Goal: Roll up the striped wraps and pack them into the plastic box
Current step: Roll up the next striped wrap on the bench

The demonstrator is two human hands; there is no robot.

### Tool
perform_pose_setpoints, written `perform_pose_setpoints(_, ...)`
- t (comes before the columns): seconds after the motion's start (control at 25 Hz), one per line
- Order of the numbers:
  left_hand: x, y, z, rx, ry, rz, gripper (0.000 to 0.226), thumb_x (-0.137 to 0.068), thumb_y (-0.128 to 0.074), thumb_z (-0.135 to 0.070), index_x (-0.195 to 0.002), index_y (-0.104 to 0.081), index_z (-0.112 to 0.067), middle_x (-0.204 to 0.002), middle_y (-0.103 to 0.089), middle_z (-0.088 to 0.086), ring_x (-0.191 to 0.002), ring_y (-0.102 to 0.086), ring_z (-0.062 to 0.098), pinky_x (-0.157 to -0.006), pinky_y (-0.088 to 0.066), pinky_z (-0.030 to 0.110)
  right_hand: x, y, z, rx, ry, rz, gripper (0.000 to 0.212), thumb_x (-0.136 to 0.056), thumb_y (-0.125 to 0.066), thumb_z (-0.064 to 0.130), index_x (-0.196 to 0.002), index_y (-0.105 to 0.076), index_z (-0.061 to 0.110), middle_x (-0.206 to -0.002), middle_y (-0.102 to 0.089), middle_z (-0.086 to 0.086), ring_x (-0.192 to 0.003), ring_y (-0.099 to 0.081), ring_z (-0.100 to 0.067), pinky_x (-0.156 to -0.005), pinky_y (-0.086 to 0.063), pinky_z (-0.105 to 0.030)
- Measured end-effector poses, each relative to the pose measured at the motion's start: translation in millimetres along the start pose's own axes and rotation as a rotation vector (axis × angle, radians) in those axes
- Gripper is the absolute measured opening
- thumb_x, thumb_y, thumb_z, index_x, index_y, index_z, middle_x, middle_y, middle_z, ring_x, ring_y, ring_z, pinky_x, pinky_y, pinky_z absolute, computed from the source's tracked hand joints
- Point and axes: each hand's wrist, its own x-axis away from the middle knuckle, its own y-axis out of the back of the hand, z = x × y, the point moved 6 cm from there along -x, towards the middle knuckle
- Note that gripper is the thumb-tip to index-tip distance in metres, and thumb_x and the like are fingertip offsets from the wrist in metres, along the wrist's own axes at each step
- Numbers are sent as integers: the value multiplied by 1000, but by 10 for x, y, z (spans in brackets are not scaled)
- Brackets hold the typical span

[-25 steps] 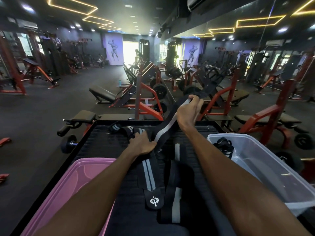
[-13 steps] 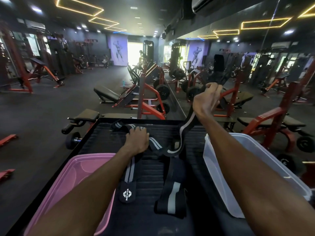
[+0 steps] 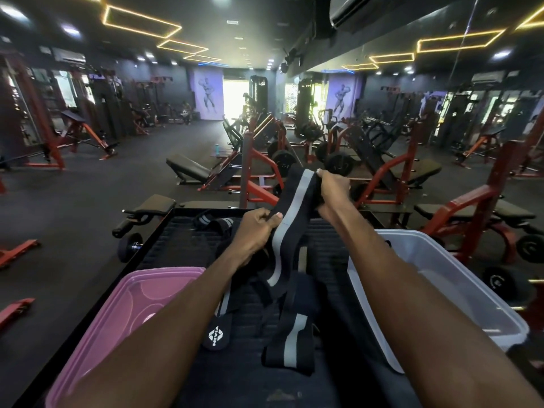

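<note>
1. Wrap (image 3: 290, 219) is held up at frame centre, stretched between both hands.
2. Its top end is gripped by right hand (image 3: 331, 188).
3. Its middle is pinched by left hand (image 3: 254, 231).
4. Clear box (image 3: 459, 301) sits at lower right; contents apparently hidden.

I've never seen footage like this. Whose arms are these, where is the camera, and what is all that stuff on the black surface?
No machine here: a person wears a camera on the head, looking forward and down at their own arms in a gym. The left hand and right hand both grip one long black striped wrap, stretched between them above a black table. More wraps lie on it, one with a white logo and a folded one. A pink lid sits on the left and a clear plastic box on the right.
</note>
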Motion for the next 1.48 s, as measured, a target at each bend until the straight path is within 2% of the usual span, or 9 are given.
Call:
perform_pose_setpoints(0.4, 49, 539, -209, -617, -236, -8, 13, -94, -58, -11, -93, -67, -21, -97, -69, 1, -95, -62, 22, -85, -46, 34, 284, -226, -65, 1297, 413, 449, 69, -78, -69, 25, -141, -44, 37, -156, -20, -5, -137, -33, -38, -110, -32, -65)
perform_pose_setpoints(0.48, 20, 576, -345, -699, -337, -79, 14, -91, -62, -7, -95, -71, -18, -100, -68, 7, -99, -59, 27, -89, -45, 36, 368, -353, -74, 1393, 469, 612, 42, -78, -69, 29, -120, -63, 32, -145, -46, -5, -133, -41, -35, -107, -27, -69)
perform_pose_setpoints(0.6, 64, 656, -459, -674, -358, -310, 17, -91, -64, -13, -106, -72, -16, -122, -54, 13, -120, -41, 32, -101, -29, 30, 484, -419, 3, 1281, 504, 670, 17, -87, -67, 31, -75, -61, 20, -85, -63, -3, -89, -62, -26, -85, -49, -43)
perform_pose_setpoints(0.68, 111, 725, -471, -662, -235, -461, 28, -93, -65, -29, -120, -65, -21, -138, -39, 15, -130, -29, 34, -106, -30, 40, 610, -479, 99, 1175, 551, 700, 25, -95, -63, 24, -72, -56, 18, -74, -60, -1, -68, -59, -17, -58, -41, -27)
perform_pose_setpoints(0.84, 44, 768, -322, -586, 97, -552, 67, -88, -63, -52, -136, -41, -10, -148, -25, 21, -137, -21, 41, -106, -35, 57, 763, -619, 85, 1016, 403, 770, 27, -96, -61, 23, -79, -68, 2, -74, -65, -8, -68, -57, -17, -64, -43, -30)
perform_pose_setpoints(1.0, -147, 692, -114, -694, 147, -401, 37, -91, -58, -31, -120, -59, -8, -130, -55, 24, -130, -42, 41, -103, -35, 44, 946, -586, -144, 748, 90, 808, 27, -95, -61, 19, -100, -70, -7, -106, -74, -23, -88, -71, -29, -90, -56, -47)
perform_pose_setpoints(1.16, -136, 574, -29, -872, -66, -141, 20, -82, -60, -3, -92, -76, -11, -100, -74, 14, -101, -67, 32, -83, -50, 34, 1274, -361, -611, 795, -236, 985, 14, -97, -61, 15, -91, -67, 5, -79, -70, -13, -60, -68, -22, -56, -60, -35)
perform_pose_setpoints(1.32, -50, 232, -54, -909, -227, 233, 18, -85, -62, 0, -86, -75, -12, -94, -74, 7, -93, -68, 23, -83, -52, 33, 962, -301, -845, 1006, -122, 824, 25, -96, -63, 33, -100, -63, 8, -86, -66, -10, -69, -66, -21, -58, -61, -37)
perform_pose_setpoints(1.48, -74, 143, -92, -859, -305, 227, 12, -86, -66, -4, -90, -75, -12, -93, -73, 5, -89, -66, 19, -82, -53, 37, 676, -305, -866, 841, 12, 739, 17, -87, -73, 21, -84, -57, 17, -79, -60, -5, -72, -61, -16, -62, -60, -37)
